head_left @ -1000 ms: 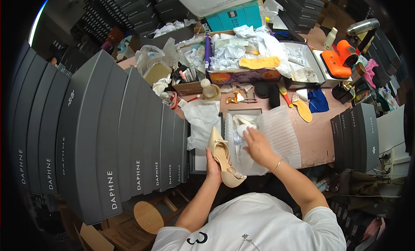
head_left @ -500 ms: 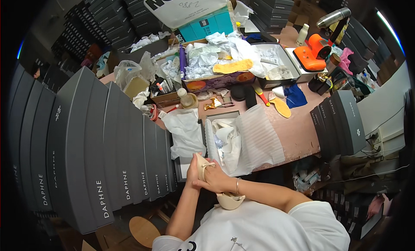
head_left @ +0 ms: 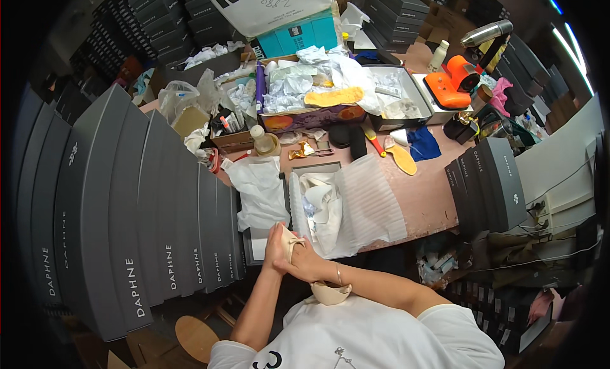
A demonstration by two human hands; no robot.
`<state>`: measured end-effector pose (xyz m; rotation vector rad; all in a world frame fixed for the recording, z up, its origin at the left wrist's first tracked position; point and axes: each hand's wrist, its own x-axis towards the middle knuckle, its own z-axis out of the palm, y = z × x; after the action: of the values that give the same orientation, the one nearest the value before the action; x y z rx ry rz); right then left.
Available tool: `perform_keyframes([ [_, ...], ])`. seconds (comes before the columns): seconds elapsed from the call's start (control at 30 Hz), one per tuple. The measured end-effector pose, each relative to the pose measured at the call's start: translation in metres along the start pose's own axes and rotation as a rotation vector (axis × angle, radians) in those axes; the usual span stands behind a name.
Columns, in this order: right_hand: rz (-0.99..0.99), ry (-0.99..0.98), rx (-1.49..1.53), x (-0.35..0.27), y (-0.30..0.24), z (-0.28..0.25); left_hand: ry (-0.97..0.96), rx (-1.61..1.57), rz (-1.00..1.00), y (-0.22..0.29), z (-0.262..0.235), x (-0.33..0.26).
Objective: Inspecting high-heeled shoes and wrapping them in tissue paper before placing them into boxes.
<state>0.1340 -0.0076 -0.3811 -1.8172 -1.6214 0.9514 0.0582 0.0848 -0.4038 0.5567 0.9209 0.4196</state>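
Note:
A cream shoe (head_left: 331,294) with a bow or strap near its toe is held close to my chest, toe pointing away from me. My left hand (head_left: 274,252) wraps the toe end from the left side. Lying over the shoe's opening, my right hand (head_left: 307,265) closes on its front part; the fingertips are partly hidden. The shoe's heel end shows below my right wrist, which wears a bangle. Just beyond my hands stands an open shoebox (head_left: 293,207) lined with white wrapping paper (head_left: 375,207), with white cloth-like material (head_left: 327,219) inside.
Tall stacks of dark grey shoeboxes (head_left: 95,210) rise at the left, with a smaller stack (head_left: 486,184) at the right. Behind are a carton of crumpled paper (head_left: 305,118), a glue bottle (head_left: 259,139), a yellow insole (head_left: 401,159), a brush (head_left: 375,142) and an orange device (head_left: 448,89).
The whole view has shifted slightly, so the scene sits a little further left. Both hands stay on the shoe, with little visible change in their hold.

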Motion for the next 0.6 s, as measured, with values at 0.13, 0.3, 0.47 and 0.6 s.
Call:
perform_keyframes([
  [0.13,-0.056,-0.24,0.297,-0.018,-0.012,-0.032,-0.089,0.099,-0.007,0.009,-0.002,-0.02],
  [0.3,0.324,-0.307,1.095,-0.068,0.019,-0.083,-0.216,-0.137,0.023,0.003,-0.004,-0.013],
  [0.47,0.242,0.21,-0.266,0.001,0.099,-0.092,-0.322,-0.405,-0.121,-0.018,0.011,-0.035],
  [0.6,0.297,0.194,-0.323,0.024,0.116,-0.064,-0.213,-0.431,-0.174,-0.041,0.025,-0.071],
])
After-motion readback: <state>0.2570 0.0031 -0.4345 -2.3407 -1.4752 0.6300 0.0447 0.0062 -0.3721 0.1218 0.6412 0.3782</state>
